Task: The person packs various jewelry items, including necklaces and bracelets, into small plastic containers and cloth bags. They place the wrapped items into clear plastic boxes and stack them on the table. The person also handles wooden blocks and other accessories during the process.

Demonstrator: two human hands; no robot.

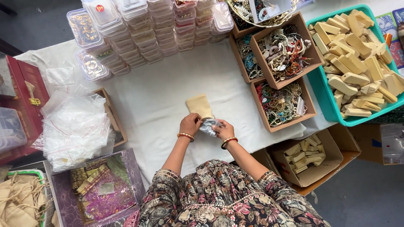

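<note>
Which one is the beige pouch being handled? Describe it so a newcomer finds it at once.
Start at the white cloth-covered table, then go to its near edge where the two hands meet. The beige pouch lies flat just beyond the left hand, which touches its near end. It is the only plain tan fabric piece on the cloth; the right hand holds a clear plastic bag instead.

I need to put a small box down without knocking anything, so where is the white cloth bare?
Bare white tablecloth lies between the stacked clear plastic boxes and the hands, left hand and right hand. Another patch lies between the heap of clear plastic bags and the left hand. The right side is crowded with brown cardboard trays of beaded jewellery.
</note>
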